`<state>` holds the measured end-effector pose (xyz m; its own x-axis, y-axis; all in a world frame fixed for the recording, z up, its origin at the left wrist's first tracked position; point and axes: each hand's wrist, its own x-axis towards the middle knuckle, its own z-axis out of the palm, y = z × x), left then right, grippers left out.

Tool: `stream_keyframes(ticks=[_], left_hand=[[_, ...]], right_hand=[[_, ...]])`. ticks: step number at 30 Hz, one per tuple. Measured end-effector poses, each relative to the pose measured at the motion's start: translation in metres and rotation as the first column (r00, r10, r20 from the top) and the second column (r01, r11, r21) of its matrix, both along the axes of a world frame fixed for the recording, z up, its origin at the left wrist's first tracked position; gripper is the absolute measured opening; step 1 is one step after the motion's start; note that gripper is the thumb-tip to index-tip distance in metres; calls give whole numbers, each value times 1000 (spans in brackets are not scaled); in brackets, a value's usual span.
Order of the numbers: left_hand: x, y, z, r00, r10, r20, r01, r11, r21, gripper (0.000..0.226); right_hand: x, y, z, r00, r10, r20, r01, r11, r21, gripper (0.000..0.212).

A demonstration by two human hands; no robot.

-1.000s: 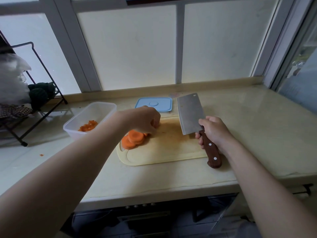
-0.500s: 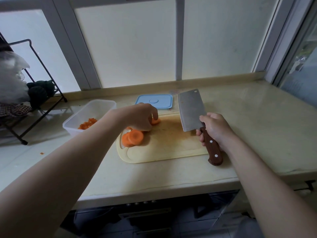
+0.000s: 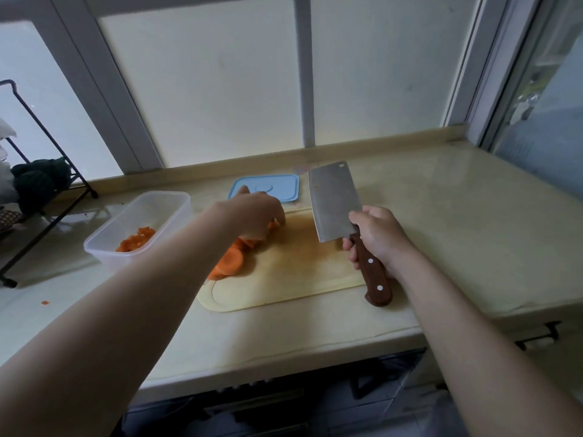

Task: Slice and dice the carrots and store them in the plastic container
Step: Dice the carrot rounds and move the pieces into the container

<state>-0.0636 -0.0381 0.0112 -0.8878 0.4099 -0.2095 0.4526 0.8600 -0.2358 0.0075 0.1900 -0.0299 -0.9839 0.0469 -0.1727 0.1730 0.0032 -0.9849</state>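
Note:
Round orange carrot slices (image 3: 229, 261) lie piled at the left end of a pale cutting board (image 3: 293, 279). My left hand (image 3: 255, 216) hovers over the back of that pile, fingers curled down on carrot pieces that it mostly hides. My right hand (image 3: 377, 236) grips the brown wooden handle of a steel cleaver (image 3: 332, 201), blade raised and pointing away above the board's right side. A clear plastic container (image 3: 107, 244) to the left holds diced carrot (image 3: 136, 242).
The container's blue lid (image 3: 284, 186) lies flat behind the board near the window sill. A black wire rack (image 3: 41, 190) with dark items stands at far left. A small carrot scrap (image 3: 45, 302) sits on the counter. The counter's front edge runs below the board.
My left hand shifted back along the board over the carrot pieces. The cleaver in my right hand stayed raised in about the same place. The view tilted slightly.

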Motion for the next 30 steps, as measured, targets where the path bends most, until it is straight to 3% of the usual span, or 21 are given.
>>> stream_keyframes(ticks=[11,17,20,22,26,28,30], left_hand=[[-12,3,4,1000,-7,-20,6,1000,-17,22],[-5,24,4,999,-19,-37,25,986,162,13],[2,39,-2,997,22,-71,9,916,401,10],[7,46,-6,995,101,9,-90,834,545,12],[19,52,-8,913,128,388,-399,486,777,14],[24,56,-12,906,108,410,-408,486,773,15],[26,61,-17,947,120,298,-308,602,737,18]], right_hand=[[0,1,2,1000,-6,3,6,998,-58,18],[0,2,1,1000,-8,1,8,998,-59,18],[1,3,3,1000,-14,4,14,998,-63,17],[0,7,7,1000,-25,5,25,998,-51,17],[5,29,24,1000,-4,13,2,991,133,16],[12,39,33,999,14,38,-23,966,259,15],[19,44,40,997,26,79,-53,931,360,16]])
